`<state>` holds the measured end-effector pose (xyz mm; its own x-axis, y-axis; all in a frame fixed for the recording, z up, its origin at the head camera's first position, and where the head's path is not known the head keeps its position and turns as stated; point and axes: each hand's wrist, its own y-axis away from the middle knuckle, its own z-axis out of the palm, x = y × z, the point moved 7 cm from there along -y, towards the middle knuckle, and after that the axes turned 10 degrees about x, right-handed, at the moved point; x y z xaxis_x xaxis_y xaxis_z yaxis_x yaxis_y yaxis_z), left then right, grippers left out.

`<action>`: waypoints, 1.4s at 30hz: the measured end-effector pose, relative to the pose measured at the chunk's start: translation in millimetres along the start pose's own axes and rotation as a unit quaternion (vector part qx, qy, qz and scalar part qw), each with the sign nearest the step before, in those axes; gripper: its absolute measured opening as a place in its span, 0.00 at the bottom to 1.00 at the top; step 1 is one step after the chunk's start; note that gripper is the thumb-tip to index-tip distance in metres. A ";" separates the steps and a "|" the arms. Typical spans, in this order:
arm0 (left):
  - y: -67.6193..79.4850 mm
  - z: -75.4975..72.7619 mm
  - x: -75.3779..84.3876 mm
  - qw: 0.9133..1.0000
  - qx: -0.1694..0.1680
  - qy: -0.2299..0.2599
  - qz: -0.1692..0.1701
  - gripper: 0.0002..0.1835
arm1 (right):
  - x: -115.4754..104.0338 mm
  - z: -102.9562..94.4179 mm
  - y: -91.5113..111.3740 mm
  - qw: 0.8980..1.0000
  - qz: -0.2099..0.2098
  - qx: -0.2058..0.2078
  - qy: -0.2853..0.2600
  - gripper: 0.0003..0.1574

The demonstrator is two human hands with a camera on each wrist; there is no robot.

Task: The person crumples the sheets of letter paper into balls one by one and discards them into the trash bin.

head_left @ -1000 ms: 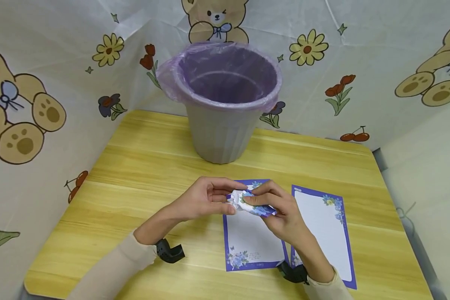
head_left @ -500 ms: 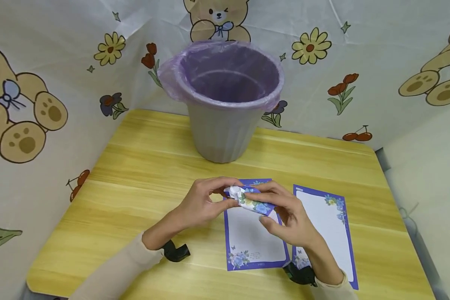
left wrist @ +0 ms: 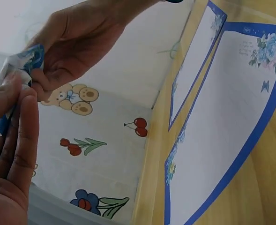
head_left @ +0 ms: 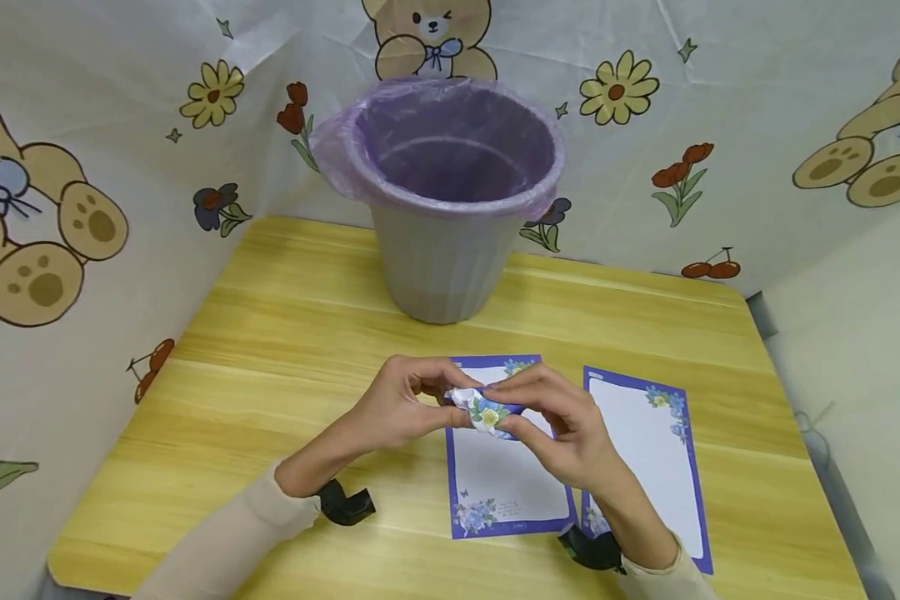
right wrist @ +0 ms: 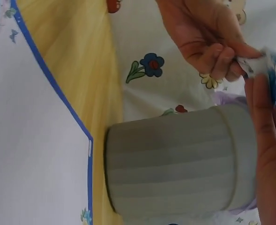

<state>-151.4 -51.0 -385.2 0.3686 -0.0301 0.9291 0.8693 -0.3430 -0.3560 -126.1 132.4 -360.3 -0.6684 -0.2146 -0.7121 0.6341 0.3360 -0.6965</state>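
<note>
Between both hands is a crumpled sheet of flower-printed paper [head_left: 487,414], white with a purple-blue border, balled into a small wad above the table. The left hand [head_left: 405,404] pinches its left end between thumb and fingers. Around its right side the right hand [head_left: 558,421] curls, fingers on top and thumb below. In the left wrist view the wad [left wrist: 23,65] shows white and blue folds, partly covered by the fingers. Below the hands lies a flat sheet of bordered letter paper [head_left: 506,483], and a second sheet [head_left: 648,458] lies to its right, partly hidden by the right forearm.
A grey bin [head_left: 442,267] lined with a purple plastic bag [head_left: 333,154] stands at the back of the wooden table [head_left: 270,333]. Behind it hangs a white cloth [head_left: 540,42] printed with bears and flowers. Dark camera mounts [head_left: 345,504] sit at the wrists.
The crumpled paper has been turned and pressed into a more compact wad. The right thumb came off it, then returned to its near side. The flat sheets and bin stayed put.
</note>
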 end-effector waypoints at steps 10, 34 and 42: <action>3.1 -1.8 -9.5 0.997 0.063 -0.027 -0.032 0.14 | 1.4 4.4 3.3 0.983 -0.079 0.085 0.141 0.09; 5.8 2.3 -2.0 0.984 0.109 -0.134 0.044 0.26 | -23.0 18.8 -4.9 0.891 -0.216 0.111 0.383 0.11; 9.9 18.9 -0.6 0.969 0.008 -0.222 0.112 0.21 | -24.1 12.4 -3.6 0.950 -0.175 0.098 0.239 0.08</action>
<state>-136.8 -36.6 -391.2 0.6509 0.3053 0.6950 0.7546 -0.3605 -0.5483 -107.4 124.9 -341.7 -0.9222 0.1741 -0.3453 0.3695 0.1330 -0.9197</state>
